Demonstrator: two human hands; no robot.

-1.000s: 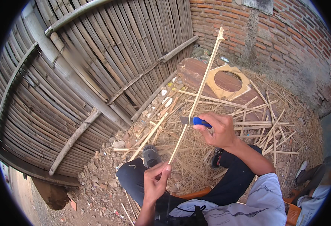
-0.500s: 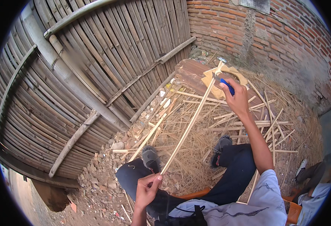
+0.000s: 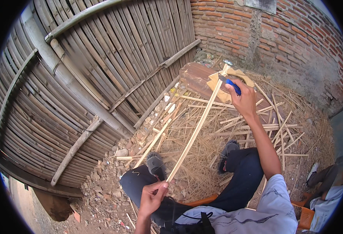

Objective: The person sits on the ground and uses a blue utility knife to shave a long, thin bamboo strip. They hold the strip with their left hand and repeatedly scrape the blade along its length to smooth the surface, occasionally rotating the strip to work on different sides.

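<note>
A long pale bamboo strip (image 3: pixel 195 137) slants up between my two hands. My left hand (image 3: pixel 154 197) is closed on its near end, pinching it between thumb and fingers above my left knee. Farther off, my right hand (image 3: pixel 243 99) is wrapped round the blue handle of a knife (image 3: pixel 233 86). The knife's dark blade lies against the strip near its far end. Just beyond is a wooden piece with jagged pale edges (image 3: pixel 215 85), partly hidden by the hand and strip. It rests on a reddish-brown board (image 3: pixel 195 76).
Cut bamboo strips (image 3: pixel 275 126) and thin shavings (image 3: pixel 196 165) litter the ground around my feet. A bamboo wall (image 3: pixel 81 78) rises at left, a brick wall (image 3: pixel 296 43) at the back right. Rubble (image 3: pixel 113 171) lies at left. Another person (image 3: pixel 327 187) sits at the right edge beside an orange crate (image 3: pixel 305 216).
The whole view has shifted slightly. My right hand and the knife stay near the strip's far end, and the left hand keeps its pinch. The strip appears turned a little, showing a broader face.
</note>
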